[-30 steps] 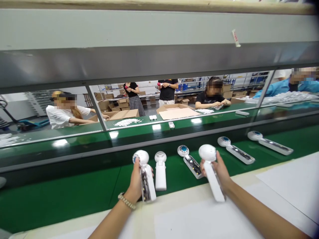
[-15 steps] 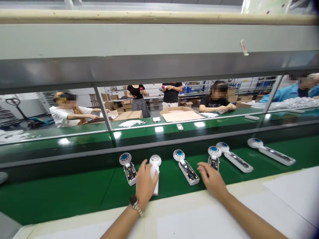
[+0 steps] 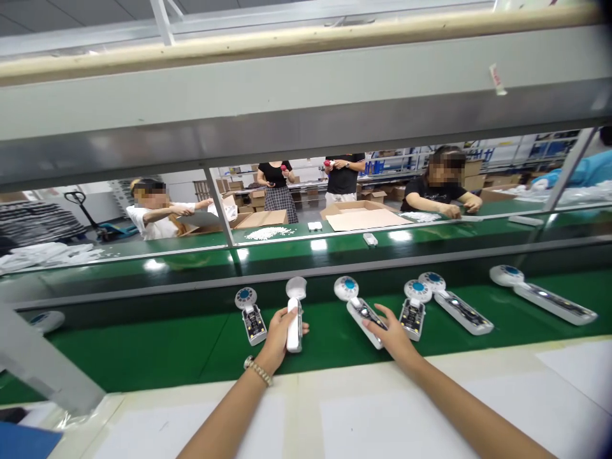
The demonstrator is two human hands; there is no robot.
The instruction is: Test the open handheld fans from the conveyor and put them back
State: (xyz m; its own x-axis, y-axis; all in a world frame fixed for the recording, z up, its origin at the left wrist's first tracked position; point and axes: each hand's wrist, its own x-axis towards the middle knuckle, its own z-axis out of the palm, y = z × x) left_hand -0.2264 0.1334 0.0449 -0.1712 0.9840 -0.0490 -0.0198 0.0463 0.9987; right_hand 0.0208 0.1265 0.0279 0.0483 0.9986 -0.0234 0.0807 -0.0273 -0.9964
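My left hand (image 3: 277, 338) is closed around a white handheld fan (image 3: 293, 325), its smooth back facing up and its round head pointing away from me. Fingertips show past the handle's right side. At the handle of an opened fan (image 3: 359, 311) with a blue-centred head and exposed circuit board, my right hand (image 3: 394, 335) has its thumb across the board and its index finger by the right edge. The other right fingers are hidden. Left of my left hand lies an opened fan (image 3: 253, 325); right of my right hand is another opened fan (image 3: 412, 317).
More opened fans (image 3: 463, 312) lie on the green belt (image 3: 191, 350) to the right. A white work surface (image 3: 382, 421) runs along the front. A metal post (image 3: 52, 363) stands at left. Across the belt are small white parts (image 3: 270, 233), a cardboard box (image 3: 363, 220) and several people.
My left hand has turned the white fan, lifting its head side. My right hand has moved left onto the opened fan's handle. The view has shifted slightly left.
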